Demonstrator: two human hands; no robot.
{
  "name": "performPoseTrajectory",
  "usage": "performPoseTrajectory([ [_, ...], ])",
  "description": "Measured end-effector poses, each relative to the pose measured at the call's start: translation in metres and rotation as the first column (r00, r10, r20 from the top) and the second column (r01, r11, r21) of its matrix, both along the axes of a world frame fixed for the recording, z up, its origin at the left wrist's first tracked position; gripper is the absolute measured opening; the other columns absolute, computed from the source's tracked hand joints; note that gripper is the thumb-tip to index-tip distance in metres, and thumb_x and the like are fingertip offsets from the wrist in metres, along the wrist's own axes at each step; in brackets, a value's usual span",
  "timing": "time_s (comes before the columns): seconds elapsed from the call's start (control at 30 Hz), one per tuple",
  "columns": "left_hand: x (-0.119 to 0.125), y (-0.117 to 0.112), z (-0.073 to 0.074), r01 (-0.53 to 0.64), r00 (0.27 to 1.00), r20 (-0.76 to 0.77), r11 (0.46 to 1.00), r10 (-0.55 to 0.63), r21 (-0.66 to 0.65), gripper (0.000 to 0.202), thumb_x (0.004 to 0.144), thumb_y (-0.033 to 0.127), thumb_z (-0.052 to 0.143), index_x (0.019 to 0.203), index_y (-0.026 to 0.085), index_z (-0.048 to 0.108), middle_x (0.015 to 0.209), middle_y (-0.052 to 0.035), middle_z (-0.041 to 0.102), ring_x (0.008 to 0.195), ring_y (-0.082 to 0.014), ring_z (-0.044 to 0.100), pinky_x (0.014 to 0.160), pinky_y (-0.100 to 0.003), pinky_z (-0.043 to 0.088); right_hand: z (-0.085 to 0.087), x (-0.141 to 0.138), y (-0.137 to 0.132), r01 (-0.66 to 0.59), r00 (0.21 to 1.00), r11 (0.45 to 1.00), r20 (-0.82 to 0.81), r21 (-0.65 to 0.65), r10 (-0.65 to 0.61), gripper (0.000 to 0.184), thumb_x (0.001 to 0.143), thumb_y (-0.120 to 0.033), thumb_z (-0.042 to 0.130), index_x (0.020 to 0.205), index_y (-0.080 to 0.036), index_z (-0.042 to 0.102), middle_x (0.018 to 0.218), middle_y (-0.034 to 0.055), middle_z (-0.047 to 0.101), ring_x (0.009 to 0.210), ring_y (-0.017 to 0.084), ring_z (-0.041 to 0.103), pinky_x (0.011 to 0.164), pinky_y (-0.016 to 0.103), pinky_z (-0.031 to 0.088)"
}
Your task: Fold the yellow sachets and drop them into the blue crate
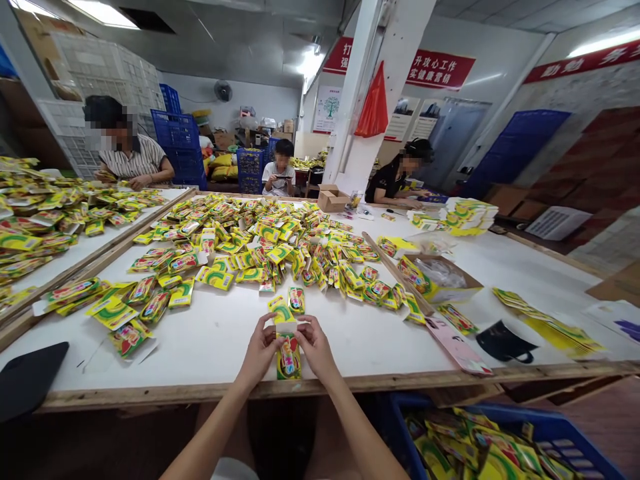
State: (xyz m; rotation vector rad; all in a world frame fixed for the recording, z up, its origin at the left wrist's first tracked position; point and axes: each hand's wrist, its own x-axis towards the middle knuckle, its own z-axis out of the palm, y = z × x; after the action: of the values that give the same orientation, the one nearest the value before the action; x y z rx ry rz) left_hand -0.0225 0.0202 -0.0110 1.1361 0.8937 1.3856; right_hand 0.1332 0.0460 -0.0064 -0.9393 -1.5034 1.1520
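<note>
At the front edge of the white table, both my hands hold a small yellow-and-green cardboard box (289, 360) with colourful printing. Its white end flap is raised at the far end. The fingers of my left hand (263, 345) pinch the flap's left corner, and my right hand (315, 345) grips the right side the same way. Just beyond the flap lies a yellow box (281, 308); whether it is joined to the held one I cannot tell. Beside that is another small box (297, 300). A large heap of similar boxes (260, 250) spreads behind, many with flaps open.
Wooden strips (395, 273) divide the table. On the left lies a black phone (33, 373); on the right are a pink phone (460, 345), a black cup-like object (505, 343) and flat yellow cartons (560, 330). A blue crate (565, 427) of boxes stands below. Several people sit beyond.
</note>
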Motion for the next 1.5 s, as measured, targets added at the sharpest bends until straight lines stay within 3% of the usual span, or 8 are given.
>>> performPoseTrajectory([
  [0.53, 0.019, -0.001, 0.013, -0.24, 0.929, -0.284, 0.971, 0.236, 0.019, 0.015, 0.076, 0.029, 0.063, 0.083, 0.016, 0.063, 0.073, -0.0003, 0.066, 0.065, -0.0143, 0.059, 0.062, -0.024, 0.046, 0.019, 0.0, -0.01, 0.106, 0.976, 0.991, 0.179, 0.086, -0.12, 0.022, 0.084, -0.039, 0.057, 0.085, -0.018, 0.063, 0.077, 0.0027, 0.066, 0.068, 0.017, 0.06, 0.065, 0.027, 0.049],
  [0.87, 0.011, -0.013, 0.009, -0.07, 0.985, -0.161, 0.996, 0.06, -0.056, 0.028, 0.075, 0.037, 0.066, 0.093, 0.016, 0.07, 0.092, -0.0071, 0.073, 0.087, -0.0228, 0.066, 0.08, -0.033, 0.051, 0.008, -0.003, -0.021, 0.012, 0.997, 1.0, 0.076, 0.021, -0.014, 0.017, 0.085, -0.034, 0.056, 0.09, -0.019, 0.063, 0.089, 0.0053, 0.069, 0.081, 0.02, 0.064, 0.074, 0.03, 0.051],
  [1.0, 0.007, -0.014, 0.015, -0.097, 0.954, -0.286, 0.995, 0.093, -0.002, 0.03, 0.081, 0.04, 0.059, 0.099, 0.017, 0.066, 0.097, -0.0081, 0.071, 0.091, -0.0221, 0.065, 0.081, -0.033, 0.051, 0.024, 0.016, -0.034, 0.138, 0.969, 0.981, 0.184, 0.134, -0.162, 0.02, 0.087, -0.035, 0.052, 0.088, -0.019, 0.064, 0.087, 0.0062, 0.068, 0.08, 0.021, 0.063, 0.073, 0.031, 0.05],
  [1.07, 0.003, -0.006, 0.017, -0.195, 0.893, -0.41, 0.981, 0.185, 0.017, 0.036, 0.083, 0.043, 0.055, 0.108, 0.018, 0.059, 0.098, -0.0083, 0.068, 0.087, -0.0213, 0.065, 0.075, -0.032, 0.051, 0.042, 0.05, -0.047, 0.345, 0.856, 0.887, 0.285, 0.307, -0.432, 0.023, 0.088, -0.038, 0.05, 0.089, -0.019, 0.064, 0.086, 0.0072, 0.067, 0.079, 0.021, 0.061, 0.074, 0.033, 0.049],
  [1.17, 0.003, 0.017, 0.017, -0.357, 0.706, -0.633, 0.931, 0.318, 0.07, 0.044, 0.083, 0.046, 0.052, 0.115, 0.016, 0.051, 0.1, -0.0104, 0.062, 0.086, -0.0227, 0.062, 0.073, -0.034, 0.049, 0.07, 0.113, -0.071, 0.55, 0.451, 0.539, 0.316, 0.638, -0.835, 0.029, 0.086, -0.043, 0.053, 0.087, -0.016, 0.066, 0.087, 0.0108, 0.064, 0.085, 0.026, 0.057, 0.085, 0.042, 0.042],
  [1.27, 0.016, 0.044, 0.019, -0.398, 0.439, -0.829, 0.902, 0.345, 0.164, 0.054, 0.078, 0.05, 0.057, 0.117, 0.014, 0.048, 0.106, -0.0157, 0.058, 0.102, -0.0305, 0.057, 0.082, -0.039, 0.044, 0.084, 0.147, -0.089, 0.552, 0.242, 0.364, 0.273, 0.75, -0.931, 0.033, 0.086, -0.045, 0.052, 0.085, -0.015, 0.066, 0.089, 0.0131, 0.063, 0.09, 0.028, 0.056, 0.089, 0.045, 0.038],
  [1.37, 0.03, 0.061, 0.025, -0.361, 0.248, -0.937, 0.921, 0.246, 0.147, 0.053, 0.074, 0.042, 0.064, 0.114, 0.011, 0.049, 0.11, -0.0212, 0.055, 0.104, -0.0371, 0.055, 0.082, -0.042, 0.041, 0.077, 0.131, -0.093, 0.573, 0.409, 0.516, 0.323, 0.637, -0.853, 0.031, 0.086, -0.045, 0.05, 0.085, -0.017, 0.064, 0.089, 0.0115, 0.063, 0.085, 0.025, 0.058, 0.083, 0.039, 0.043],
  [1.5, 0.021, 0.058, 0.029, -0.281, 0.239, -0.953, 0.953, 0.187, 0.117, 0.036, 0.079, 0.021, 0.054, 0.112, 0.012, 0.046, 0.1, -0.0184, 0.062, 0.091, -0.0304, 0.062, 0.073, -0.034, 0.041, 0.049, 0.082, -0.082, 0.571, 0.678, 0.753, 0.328, 0.329, -0.657, 0.028, 0.085, -0.045, 0.053, 0.086, -0.019, 0.064, 0.087, 0.0089, 0.067, 0.079, 0.023, 0.061, 0.074, 0.034, 0.047],
])
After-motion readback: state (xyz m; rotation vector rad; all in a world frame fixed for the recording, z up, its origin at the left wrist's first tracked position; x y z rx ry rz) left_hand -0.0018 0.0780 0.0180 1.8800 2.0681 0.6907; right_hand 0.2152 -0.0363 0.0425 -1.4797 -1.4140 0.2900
